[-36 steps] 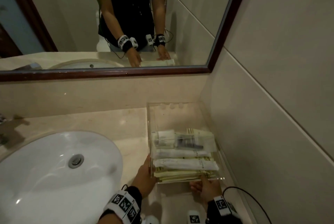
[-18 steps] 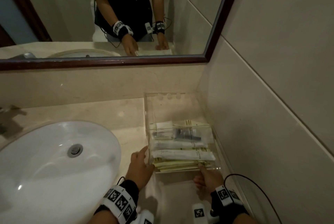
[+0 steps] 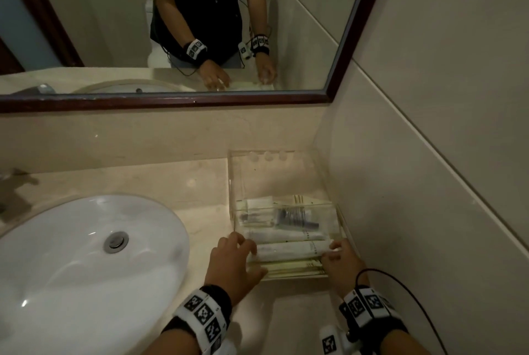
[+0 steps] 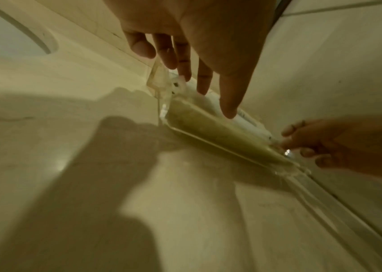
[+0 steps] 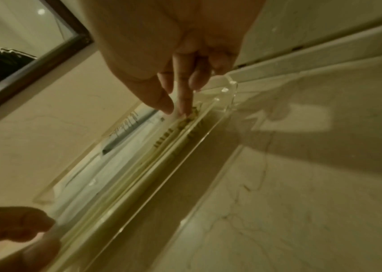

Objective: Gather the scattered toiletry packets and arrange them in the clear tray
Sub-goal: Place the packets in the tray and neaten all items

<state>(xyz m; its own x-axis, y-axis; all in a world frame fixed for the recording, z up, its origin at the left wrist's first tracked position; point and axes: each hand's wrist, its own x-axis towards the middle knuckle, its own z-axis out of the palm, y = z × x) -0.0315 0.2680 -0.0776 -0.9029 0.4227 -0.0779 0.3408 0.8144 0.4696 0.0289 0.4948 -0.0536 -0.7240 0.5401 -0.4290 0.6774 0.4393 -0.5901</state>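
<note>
squaring long packets inside clear tray, left hand fingers loosely spread, right hand fingertips pressing, nudging ends gently inward.

Tray hemmed by wall right; counter left open.

packets in tray, right of sink.

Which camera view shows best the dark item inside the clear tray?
The head view: the dark item lies fully visible among pale packets in the clear tray. The right wrist view shows only a dark strip of it through the wall. The left wrist view does not show it.
</note>
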